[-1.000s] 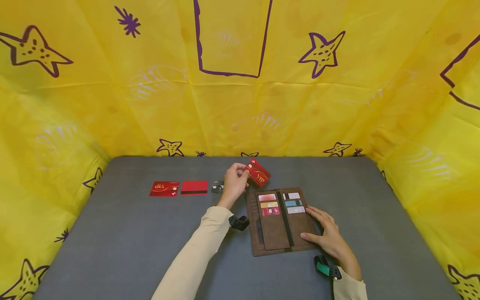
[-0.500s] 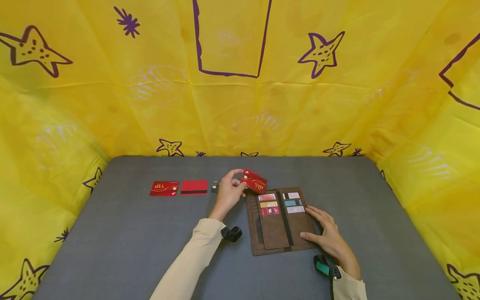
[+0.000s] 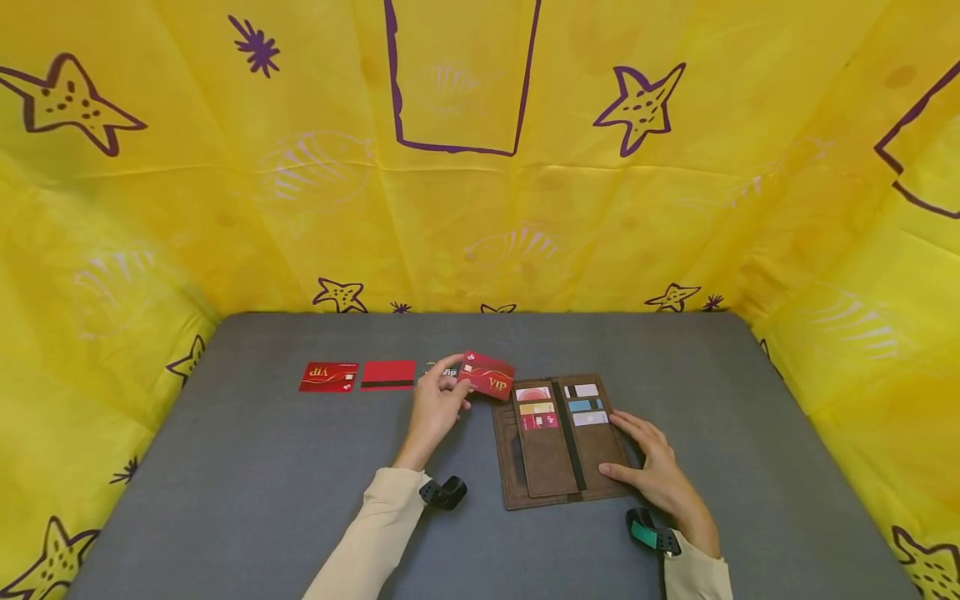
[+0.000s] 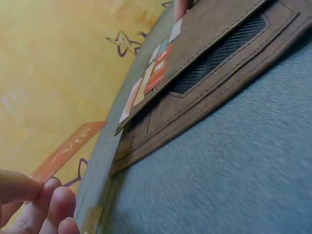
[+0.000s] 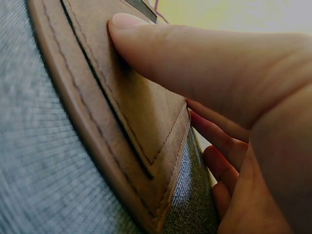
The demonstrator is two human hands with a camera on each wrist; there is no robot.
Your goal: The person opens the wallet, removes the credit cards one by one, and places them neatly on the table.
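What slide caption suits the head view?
Left hand pinches rectangular red VIP card; right hand touches open brown leather-look wallet.

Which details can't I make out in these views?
Head: dark card, partly behind the left hand.
Head: lower parts of the slotted cards, hidden inside the wallet.
Head: fine print on the held red card, too small.
Right wrist: wallet, cut off by the top edge.

Yellow fabric (image 3: 420, 237) hangs behind and along both sides, creased, softly folded. Markings on it: purple-outlined starfish (image 3: 641, 108), spiky purple bursts (image 3: 257, 47), pale striped fish (image 3: 318, 171), part of a large purple rectangle outline (image 3: 456, 150) high at centre. Grey bench (image 3: 225, 500), finely woven surface, far corners rounded. Light diffuse, fairly even.
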